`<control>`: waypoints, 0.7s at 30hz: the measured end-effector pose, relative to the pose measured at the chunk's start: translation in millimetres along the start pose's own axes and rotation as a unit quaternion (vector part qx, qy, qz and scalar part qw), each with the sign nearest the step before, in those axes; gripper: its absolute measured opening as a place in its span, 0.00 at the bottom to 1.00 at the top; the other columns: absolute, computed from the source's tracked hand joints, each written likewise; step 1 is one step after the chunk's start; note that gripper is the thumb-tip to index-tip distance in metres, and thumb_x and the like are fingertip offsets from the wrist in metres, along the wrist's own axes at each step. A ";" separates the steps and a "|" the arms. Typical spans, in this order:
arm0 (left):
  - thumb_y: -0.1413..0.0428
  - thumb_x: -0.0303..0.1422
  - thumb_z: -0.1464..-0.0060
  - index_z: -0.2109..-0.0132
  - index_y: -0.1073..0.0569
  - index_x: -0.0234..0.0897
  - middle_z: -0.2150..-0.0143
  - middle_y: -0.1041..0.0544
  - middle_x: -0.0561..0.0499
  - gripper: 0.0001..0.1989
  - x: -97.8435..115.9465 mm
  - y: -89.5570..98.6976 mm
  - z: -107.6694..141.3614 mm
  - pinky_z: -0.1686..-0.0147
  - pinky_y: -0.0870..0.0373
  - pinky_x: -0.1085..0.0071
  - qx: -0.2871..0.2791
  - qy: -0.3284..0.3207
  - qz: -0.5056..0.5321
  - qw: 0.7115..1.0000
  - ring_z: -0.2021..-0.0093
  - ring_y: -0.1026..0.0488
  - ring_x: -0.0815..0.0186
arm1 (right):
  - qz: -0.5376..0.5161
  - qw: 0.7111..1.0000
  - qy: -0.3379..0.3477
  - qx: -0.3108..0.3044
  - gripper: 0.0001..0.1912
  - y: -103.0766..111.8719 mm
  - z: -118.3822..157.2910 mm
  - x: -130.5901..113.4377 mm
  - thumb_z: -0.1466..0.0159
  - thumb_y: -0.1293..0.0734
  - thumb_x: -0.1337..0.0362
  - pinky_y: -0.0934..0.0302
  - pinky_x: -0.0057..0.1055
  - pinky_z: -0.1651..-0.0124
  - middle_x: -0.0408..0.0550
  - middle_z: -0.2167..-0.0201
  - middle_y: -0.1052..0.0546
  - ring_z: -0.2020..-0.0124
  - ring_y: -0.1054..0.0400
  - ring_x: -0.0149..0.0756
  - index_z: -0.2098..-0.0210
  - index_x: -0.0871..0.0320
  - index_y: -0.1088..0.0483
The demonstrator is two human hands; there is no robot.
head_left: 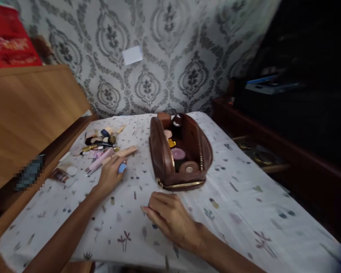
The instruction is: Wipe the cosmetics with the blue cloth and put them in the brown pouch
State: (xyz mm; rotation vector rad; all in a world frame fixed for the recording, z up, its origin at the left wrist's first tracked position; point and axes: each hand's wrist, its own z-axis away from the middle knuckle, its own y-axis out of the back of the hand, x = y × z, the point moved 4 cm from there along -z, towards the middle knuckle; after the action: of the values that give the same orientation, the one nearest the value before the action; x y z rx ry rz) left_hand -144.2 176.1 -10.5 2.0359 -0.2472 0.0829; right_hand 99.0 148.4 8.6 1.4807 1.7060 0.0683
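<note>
My left hand [110, 175] is at the left of the cloth-covered table, fingers bent over a small light-blue item [122, 168] that shows by its thumb. Just beyond the fingertips lie a beige tube [128, 151] and a pink tube [98, 162]. My right hand [173, 219] rests near the front of the table, its fingers curled in with no object showing in them. Beyond it stands a brown cosmetic bag [161, 159], unzipped wide. Inside are a pink round item [177, 153], a yellow item [171, 143] and a clear-looking cap [177, 120].
A heap of makeup items [102, 140], brushes among them, lies at the back left. Nearer are a brown-and-clear container [60, 176] and a white round piece [71, 170]. A wooden panel [36, 102] borders the left; an open drawer [261, 155] is at the right.
</note>
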 end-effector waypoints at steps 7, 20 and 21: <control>0.50 0.23 0.44 0.38 0.32 0.33 0.41 0.29 0.37 0.26 -27.9 -0.3 -9.3 0.43 0.32 0.53 -0.014 0.064 -0.091 0.994 0.39 0.35 0.49 | -0.182 0.955 -0.232 -0.025 0.10 -69.4 -25.9 35.6 0.29 0.40 0.58 0.34 0.29 0.67 0.47 0.66 0.26 0.66 0.28 0.35 0.60 0.55 0.30; 0.52 0.27 0.40 0.53 0.24 0.36 0.56 0.21 0.44 0.14 -25.6 5.4 7.8 0.52 0.29 0.62 0.032 0.003 0.101 0.994 0.54 0.25 0.57 | -0.268 0.901 -0.337 0.039 0.19 -108.6 -48.7 86.5 0.36 0.38 0.48 0.31 0.33 0.68 0.48 0.68 0.24 0.76 0.30 0.33 0.56 0.58 0.33; 0.52 0.28 0.40 0.53 0.24 0.36 0.57 0.21 0.45 0.13 -29.1 9.7 7.2 0.53 0.29 0.63 0.050 0.016 0.112 0.992 0.55 0.25 0.58 | -0.272 0.900 -0.338 0.037 0.20 -106.9 -47.6 86.7 0.36 0.37 0.48 0.31 0.34 0.67 0.48 0.68 0.23 0.76 0.29 0.33 0.56 0.58 0.33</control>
State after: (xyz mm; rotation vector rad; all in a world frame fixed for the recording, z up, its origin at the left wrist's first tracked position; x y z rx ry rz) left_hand -174.9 169.5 -10.1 2.0970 -0.4588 0.2717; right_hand -8.6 211.2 -66.9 0.8652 1.4667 -0.7341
